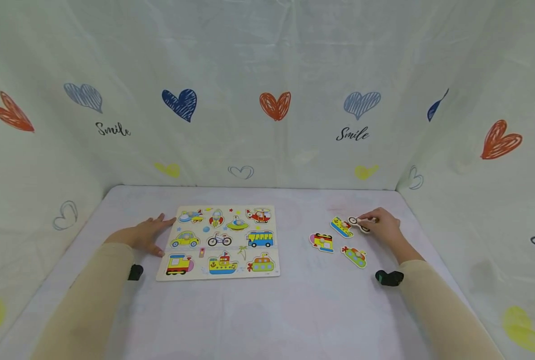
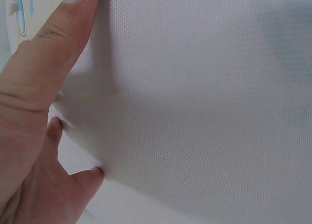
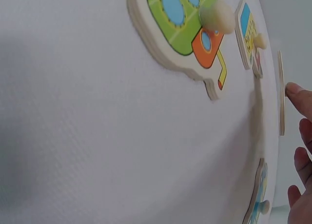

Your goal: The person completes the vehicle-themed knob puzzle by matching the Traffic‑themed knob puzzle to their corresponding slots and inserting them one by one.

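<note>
A wooden puzzle board (image 1: pixel 200 276) with vehicle pictures lies left of the table's middle. My left hand (image 1: pixel 142 235) rests at its left edge, fingers spread and fairly straight; the left wrist view shows the thumb (image 2: pixel 58 43) beside the board's corner. Over on the right, my right hand (image 1: pixel 382 227) pinches a bicycle puzzle piece (image 1: pixel 353 220), raised off the table and nearly edge-on in the right wrist view. Close by lie a ship piece (image 1: pixel 341 227), a train piece (image 1: pixel 322 242) and a green submarine piece (image 1: pixel 355 257). Knobs stand up from the submarine and ship.
Another knobbed piece (image 3: pixel 258 194), blue and yellow, lies below the right hand in the right wrist view; its kind is unclear. White cloth (image 1: pixel 249 320) covers the table. A curtain with hearts (image 1: pixel 275 106) hangs behind and along both sides.
</note>
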